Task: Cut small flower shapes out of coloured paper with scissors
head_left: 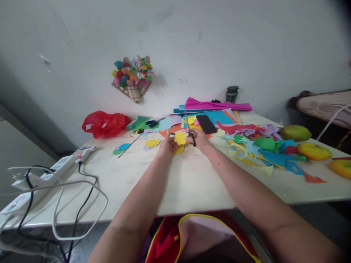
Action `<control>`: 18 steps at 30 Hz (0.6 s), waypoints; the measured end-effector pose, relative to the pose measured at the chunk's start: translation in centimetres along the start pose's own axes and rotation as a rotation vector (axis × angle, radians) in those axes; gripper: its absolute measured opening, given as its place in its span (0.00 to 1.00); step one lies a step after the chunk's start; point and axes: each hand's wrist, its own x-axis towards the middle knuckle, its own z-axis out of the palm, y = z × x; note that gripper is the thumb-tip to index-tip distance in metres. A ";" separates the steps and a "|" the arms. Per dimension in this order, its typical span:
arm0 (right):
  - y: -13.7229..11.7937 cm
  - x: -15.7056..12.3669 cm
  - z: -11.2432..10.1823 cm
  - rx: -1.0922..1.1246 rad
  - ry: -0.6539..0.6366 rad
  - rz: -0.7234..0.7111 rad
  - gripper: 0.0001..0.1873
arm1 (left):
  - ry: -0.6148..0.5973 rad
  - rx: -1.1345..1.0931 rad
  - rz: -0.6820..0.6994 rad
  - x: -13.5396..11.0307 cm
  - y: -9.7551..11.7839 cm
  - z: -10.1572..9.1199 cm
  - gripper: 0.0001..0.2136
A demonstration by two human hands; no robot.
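Your left hand (pixel 166 147) pinches the yellow paper flower (pixel 180 138) over the far middle of the table (pixel 192 182); your right hand (pixel 199 140) grips the scissors (pixel 189 132) against it. Its petals look mostly cut; a finished yellow cutout (pixel 152 143) lies just left.

We are in a room of a home used for paper crafts: a pale table (pixel 192 190) against a bare white wall (pixel 219 44), cut coloured paper (pixel 263 146) heaped along its far edge, paper flowers (pixel 133 75) hung above, a bed (pixel 323 104) beyond its right edge
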 end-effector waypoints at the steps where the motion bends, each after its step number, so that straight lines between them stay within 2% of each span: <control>1: 0.0 0.0 0.0 0.003 0.005 0.001 0.24 | 0.010 -0.001 -0.009 0.1 0.1 -0.2 0.26; 4: 0.0 0.0 0.0 0.006 0.006 0.006 0.23 | -0.012 0.051 0.042 0.3 0.4 -0.9 0.23; 7: 0.1 0.0 0.1 0.010 -0.009 0.014 0.23 | -0.150 0.154 0.086 -0.1 0.7 -1.3 0.17; 8: 0.1 0.0 0.1 0.016 -0.017 0.016 0.23 | -0.161 0.183 0.083 -0.3 0.8 -1.4 0.16; 13: 0.2 0.0 0.0 0.012 -0.037 0.013 0.21 | -0.092 0.288 0.135 -0.7 1.3 -1.3 0.16; 16: 0.2 0.1 -0.2 -0.051 -0.008 0.042 0.20 | -0.041 0.335 0.158 -0.4 1.8 -1.6 0.18; 18: 0.1 0.1 -0.3 -0.078 0.020 0.070 0.19 | 0.005 0.320 0.227 -0.1 2.3 -2.1 0.19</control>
